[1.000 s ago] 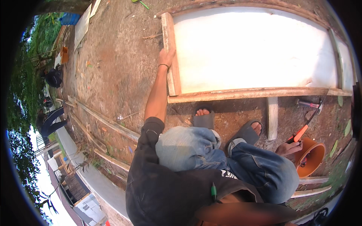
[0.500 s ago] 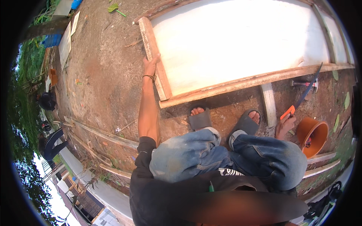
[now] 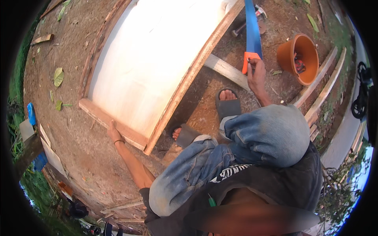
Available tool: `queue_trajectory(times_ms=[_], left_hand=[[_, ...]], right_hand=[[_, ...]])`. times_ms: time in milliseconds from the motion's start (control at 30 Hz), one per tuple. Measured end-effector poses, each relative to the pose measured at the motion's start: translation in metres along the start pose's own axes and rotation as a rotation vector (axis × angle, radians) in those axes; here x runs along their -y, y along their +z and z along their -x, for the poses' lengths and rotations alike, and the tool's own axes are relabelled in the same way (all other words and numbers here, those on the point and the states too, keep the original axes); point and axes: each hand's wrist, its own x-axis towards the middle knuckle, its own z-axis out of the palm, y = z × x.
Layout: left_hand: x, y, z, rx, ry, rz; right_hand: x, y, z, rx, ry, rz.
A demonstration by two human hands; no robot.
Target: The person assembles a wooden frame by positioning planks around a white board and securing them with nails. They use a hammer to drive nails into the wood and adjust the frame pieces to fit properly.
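Observation:
A wooden frame (image 3: pixel 193 82) with a pale panel (image 3: pixel 145 59) inside it lies in front of me. My left hand (image 3: pixel 115 132) is closed around the short board (image 3: pixel 106 120) at the frame's near left end. In my right hand (image 3: pixel 258 74) is a handsaw (image 3: pixel 253 33), gripped by its orange handle. Its blue blade points away from me, beside the frame's right long edge and apart from my left hand. A hammer (image 3: pixel 260 11) lies on the ground behind the blade, partly hidden by it.
An orange bucket (image 3: pixel 286 55) with small things inside stands to the right. Under the frame's right side sticks out a wooden bar (image 3: pixel 228 72). Long strips of wood (image 3: pixel 325 82) lie beyond the bucket. My sandalled feet (image 3: pixel 228 105) are close to the frame.
The view has swung round, so the frame now slants across it. My left hand stays on the short board. The saw, still in my right hand, shows its blade more broadly.

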Motion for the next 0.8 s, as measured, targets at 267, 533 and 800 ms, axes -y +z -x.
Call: queue_trajectory(times_ms=[267, 533, 800], left_hand=[[0.008, -0.006, -0.017, 0.026, 0.128, 0.115], [0.044, -0.019, -0.010, 0.089, 0.046, 0.426], [0.058, -0.030, 0.025, 0.122, 0.026, 0.437]], right_hand=[[0.069, 0.041, -0.004, 0.226, -0.014, -0.384], [0.055, 0.079, -0.026, 0.223, 0.185, -0.356], [0.022, 0.087, -0.073, 0.345, 0.066, -0.029]])
